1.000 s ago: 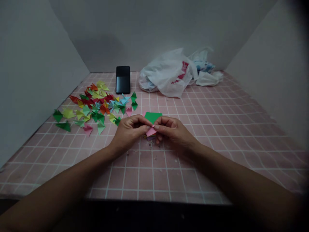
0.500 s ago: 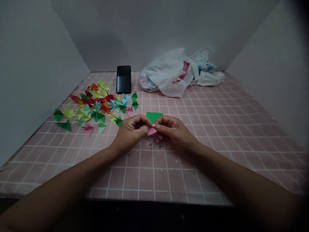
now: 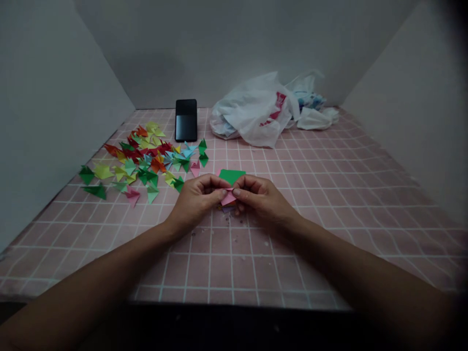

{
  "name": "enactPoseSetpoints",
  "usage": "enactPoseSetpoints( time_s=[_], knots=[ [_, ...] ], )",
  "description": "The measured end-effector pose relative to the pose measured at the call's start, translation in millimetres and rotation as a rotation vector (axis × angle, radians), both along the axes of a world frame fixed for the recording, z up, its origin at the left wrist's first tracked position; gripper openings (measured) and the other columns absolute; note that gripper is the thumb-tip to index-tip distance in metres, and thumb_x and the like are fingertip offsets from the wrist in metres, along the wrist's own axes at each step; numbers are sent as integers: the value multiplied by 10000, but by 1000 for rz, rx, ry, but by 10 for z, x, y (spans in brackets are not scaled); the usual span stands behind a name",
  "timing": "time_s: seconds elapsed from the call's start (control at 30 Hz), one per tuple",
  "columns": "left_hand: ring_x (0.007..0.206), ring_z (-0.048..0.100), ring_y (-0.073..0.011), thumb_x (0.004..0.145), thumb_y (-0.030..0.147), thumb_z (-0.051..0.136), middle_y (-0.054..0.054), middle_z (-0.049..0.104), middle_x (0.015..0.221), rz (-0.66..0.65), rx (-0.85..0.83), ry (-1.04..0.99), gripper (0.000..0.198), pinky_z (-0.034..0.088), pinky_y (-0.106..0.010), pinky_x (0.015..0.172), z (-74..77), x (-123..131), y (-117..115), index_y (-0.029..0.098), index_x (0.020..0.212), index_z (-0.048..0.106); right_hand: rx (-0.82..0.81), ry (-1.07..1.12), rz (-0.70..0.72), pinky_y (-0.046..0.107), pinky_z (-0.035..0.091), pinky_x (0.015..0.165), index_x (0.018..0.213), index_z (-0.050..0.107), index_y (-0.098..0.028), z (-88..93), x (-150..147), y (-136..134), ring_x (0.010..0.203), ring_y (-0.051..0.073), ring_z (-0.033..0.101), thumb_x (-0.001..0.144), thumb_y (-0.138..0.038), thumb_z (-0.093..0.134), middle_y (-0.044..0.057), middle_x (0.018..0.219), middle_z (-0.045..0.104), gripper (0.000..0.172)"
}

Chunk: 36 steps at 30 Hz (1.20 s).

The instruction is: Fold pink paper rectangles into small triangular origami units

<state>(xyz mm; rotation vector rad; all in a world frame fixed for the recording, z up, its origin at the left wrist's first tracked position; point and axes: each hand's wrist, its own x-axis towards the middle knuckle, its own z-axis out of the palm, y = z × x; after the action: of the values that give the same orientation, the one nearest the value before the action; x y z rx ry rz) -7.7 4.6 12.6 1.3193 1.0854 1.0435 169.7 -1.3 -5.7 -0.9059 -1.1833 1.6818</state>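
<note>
My left hand (image 3: 195,200) and my right hand (image 3: 261,197) meet at the middle of the pink checked table (image 3: 329,195). Both pinch a small pink paper piece (image 3: 228,198) between thumbs and fingertips. Just beyond my fingers lies a stack of paper squares with a green sheet (image 3: 231,175) on top. A few more coloured sheets show under my hands. To the left spreads a pile of folded paper triangles (image 3: 142,158) in red, green, yellow, blue and pink.
A black phone (image 3: 186,120) leans upright against the back wall. White plastic bags (image 3: 263,109) lie at the back right. Grey walls close in the table on the left, back and right. Small paper crumbs dot the table near my wrists.
Hardly anything has moved; both hands stay pinched on the pink paper, with only slight finger shifts.
</note>
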Motion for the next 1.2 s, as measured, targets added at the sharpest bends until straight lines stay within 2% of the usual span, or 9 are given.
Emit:
enactPoseSetpoints(
  time_s=[0.13,0.37,0.8,0.9,1.03,1.2],
  knots=[
    [604,601,-108,700,194,734,0,706,683,25,24,40,59,481,-218,576,22,-2,-12,169,750,754,7,9,14,267,461,556,783,591,-193,-2,-6,-13,533,100,529,825,-360,763,-42,624,578,243],
    [635,626,-132,682,163,736,-18,735,686,42,131,55,56,507,-248,607,28,-16,-10,200,686,777,-8,38,37,261,453,563,793,582,-193,-12,-19,-30,547,105,556,853,-373,752,-43,608,586,255],
    [633,608,-133,692,182,700,-13,718,684,65,179,139,77,477,-255,596,15,-15,-17,194,720,771,-39,47,37,271,478,592,773,619,-186,31,-16,-13,533,105,553,848,-421,735,-36,595,596,273],
    [636,597,-128,692,185,697,-12,706,692,44,153,125,71,466,-248,593,-2,-7,-12,185,731,757,-60,5,51,253,436,549,767,624,-180,19,0,1,515,100,546,818,-395,766,-30,594,607,262],
    [643,594,-113,685,204,740,3,690,719,29,51,10,95,476,-228,600,-40,6,11,177,775,729,-67,-40,28,253,420,544,762,605,-188,4,15,27,503,106,542,794,-367,775,-40,558,590,249],
    [678,599,-110,708,226,764,13,667,758,37,-22,-111,150,496,-225,633,-81,3,25,173,830,696,2,-102,-17,260,418,550,750,593,-190,22,10,48,524,102,517,764,-366,773,-44,599,574,252]
  ],
)
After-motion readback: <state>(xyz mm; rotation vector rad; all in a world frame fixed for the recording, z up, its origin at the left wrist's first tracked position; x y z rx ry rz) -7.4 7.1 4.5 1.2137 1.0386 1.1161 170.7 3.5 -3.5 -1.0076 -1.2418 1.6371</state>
